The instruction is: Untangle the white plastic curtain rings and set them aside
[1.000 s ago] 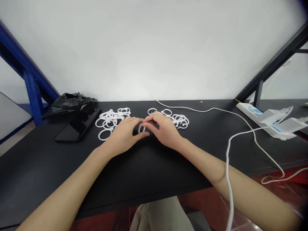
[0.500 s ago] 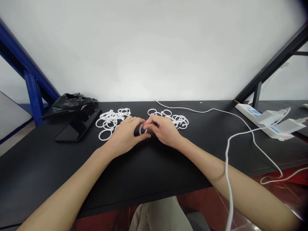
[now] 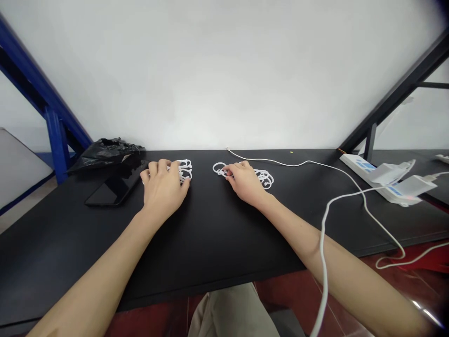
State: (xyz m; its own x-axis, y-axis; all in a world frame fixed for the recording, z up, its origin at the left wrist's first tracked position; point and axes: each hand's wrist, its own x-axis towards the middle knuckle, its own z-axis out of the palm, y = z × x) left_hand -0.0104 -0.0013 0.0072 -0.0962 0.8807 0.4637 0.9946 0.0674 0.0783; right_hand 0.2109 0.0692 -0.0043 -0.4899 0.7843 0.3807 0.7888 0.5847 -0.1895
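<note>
The work with the rings looks to be under way, judging by both hands being down among them. A jumble of thin white rings, plastic by the look of them [image 3: 185,174], lies on the left of the matte black worktop [image 3: 210,243], and a second cluster of similar white rings [image 3: 265,179] lies on the right, well apart from the first. Several rings show in each, partly hidden by the hands, so a full count cannot be made. Nothing visible marks one group as done and the other as left, and how much remains cannot be told.

The left hand [image 3: 164,185] is palm down over the left jumble, fingers curved and thumb spread to the right; whether it grasps a ring cannot be told, as the fingertips are hidden. The right hand [image 3: 243,181] is at the near side of the right cluster, thumb and forefinger drawn close together beside a round white ring [image 3: 213,167] at the cluster's left end. Whether they pinch it or merely touch it is too small to tell. No joined or completed piece can be made out among the visible rings.
</note>
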